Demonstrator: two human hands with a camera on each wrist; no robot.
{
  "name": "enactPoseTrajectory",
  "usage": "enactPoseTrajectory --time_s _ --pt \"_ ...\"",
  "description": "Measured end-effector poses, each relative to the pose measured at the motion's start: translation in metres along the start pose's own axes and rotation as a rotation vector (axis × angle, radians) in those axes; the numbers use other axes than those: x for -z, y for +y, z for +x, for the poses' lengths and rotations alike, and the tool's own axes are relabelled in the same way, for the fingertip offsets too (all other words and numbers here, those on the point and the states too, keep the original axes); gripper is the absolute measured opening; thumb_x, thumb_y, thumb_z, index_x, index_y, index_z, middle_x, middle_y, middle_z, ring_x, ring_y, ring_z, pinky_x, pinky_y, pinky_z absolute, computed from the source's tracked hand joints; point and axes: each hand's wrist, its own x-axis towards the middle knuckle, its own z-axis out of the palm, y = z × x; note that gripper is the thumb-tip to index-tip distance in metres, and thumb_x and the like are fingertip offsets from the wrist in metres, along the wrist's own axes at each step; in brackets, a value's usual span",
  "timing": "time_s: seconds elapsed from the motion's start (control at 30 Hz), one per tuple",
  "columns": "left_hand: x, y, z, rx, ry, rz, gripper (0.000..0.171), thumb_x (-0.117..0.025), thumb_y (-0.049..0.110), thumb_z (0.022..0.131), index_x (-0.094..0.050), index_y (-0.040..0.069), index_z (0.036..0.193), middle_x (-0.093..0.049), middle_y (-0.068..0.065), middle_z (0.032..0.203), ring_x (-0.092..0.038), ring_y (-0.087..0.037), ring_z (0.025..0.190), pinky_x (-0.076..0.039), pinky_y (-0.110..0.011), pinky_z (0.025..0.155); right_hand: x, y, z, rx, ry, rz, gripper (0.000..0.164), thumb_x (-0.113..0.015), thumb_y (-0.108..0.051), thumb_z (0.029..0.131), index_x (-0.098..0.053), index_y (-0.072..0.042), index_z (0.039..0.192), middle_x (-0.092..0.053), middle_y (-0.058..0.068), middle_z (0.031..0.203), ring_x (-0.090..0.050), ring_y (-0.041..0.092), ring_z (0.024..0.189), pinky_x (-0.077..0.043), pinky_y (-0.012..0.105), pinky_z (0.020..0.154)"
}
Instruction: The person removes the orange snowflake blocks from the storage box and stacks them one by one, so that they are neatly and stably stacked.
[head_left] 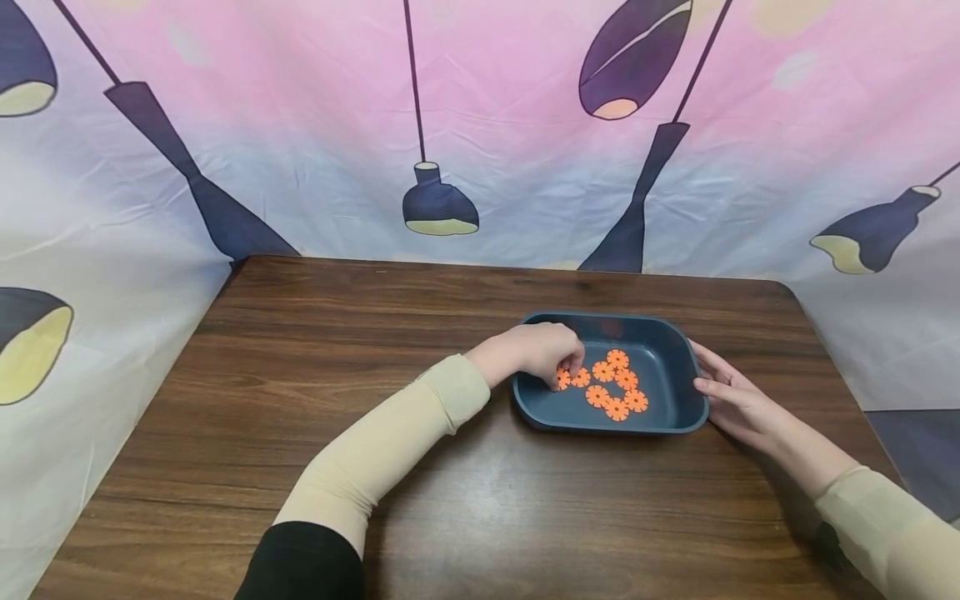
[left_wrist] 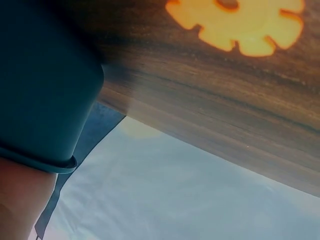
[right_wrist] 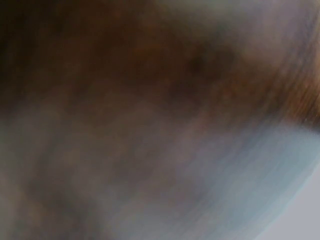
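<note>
Blue tray [head_left: 657, 387], long axis left to right

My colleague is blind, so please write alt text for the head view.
A person's left hand reaches into a dark blue tray of orange notched discs while the right hand holds the tray's right end, on a brown table.

1. left arm [head_left: 397, 450] stretches forward and to the right.
2. left hand [head_left: 546, 350] is back-up, its fingers bent downward.
3. right arm [head_left: 813, 458] angles forward and inward.
4. right hand [head_left: 738, 404] has its thumb apart from the fingers.
</note>
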Motion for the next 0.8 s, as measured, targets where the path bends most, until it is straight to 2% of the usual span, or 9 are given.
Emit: enactPoseTrajectory --time_s 0.27,0.47,0.63,0.8 --pt "0.002 -0.001 0.000 -0.053 0.020 0.004 0.012 -0.083 0.011 0.093 -0.072 0.015 0.090 -0.068 0.002 0.091 -0.059 -0.012 0.082 -0.050 -0.024 0.075 0.000 0.001 0.001 0.002 0.002 0.003 0.057 -0.037 -0.001 0.113 -0.045 -0.037 0.156 -0.057 -0.019 0.151 -0.060 0.001 0.133 -0.056 0.025 0.103" --pt "0.008 -0.002 -0.002 -0.120 0.081 -0.026 0.009 -0.075 0.009 0.099 -0.079 0.012 0.093 -0.075 0.001 0.089 -0.064 -0.010 0.082 -0.053 -0.022 0.077 0.001 0.003 0.000 -0.004 0.009 -0.004 0.057 -0.037 -0.001 0.113 -0.046 -0.038 0.156 -0.057 -0.019 0.150 -0.060 0.001 0.132 -0.056 0.024 0.102" --pt "0.024 -0.001 -0.014 -0.107 0.153 -0.071 0.009 -0.074 0.011 0.100 -0.083 0.011 0.102 -0.080 -0.001 0.098 -0.073 -0.011 0.090 -0.058 -0.025 0.084 0.002 0.003 0.000 -0.006 0.011 -0.009 0.057 -0.037 -0.002 0.113 -0.046 -0.038 0.155 -0.057 -0.019 0.149 -0.061 0.001 0.131 -0.056 0.024 0.102" --pt "0.040 -0.004 -0.030 -0.084 0.219 -0.112 0.008 -0.075 0.012 0.100 -0.083 0.011 0.102 -0.081 -0.002 0.100 -0.075 -0.011 0.093 -0.059 -0.024 0.084 0.003 0.003 0.000 -0.010 0.020 -0.006 0.057 -0.037 -0.001 0.113 -0.047 -0.038 0.155 -0.058 -0.018 0.148 -0.061 0.001 0.130 -0.056 0.024 0.102"
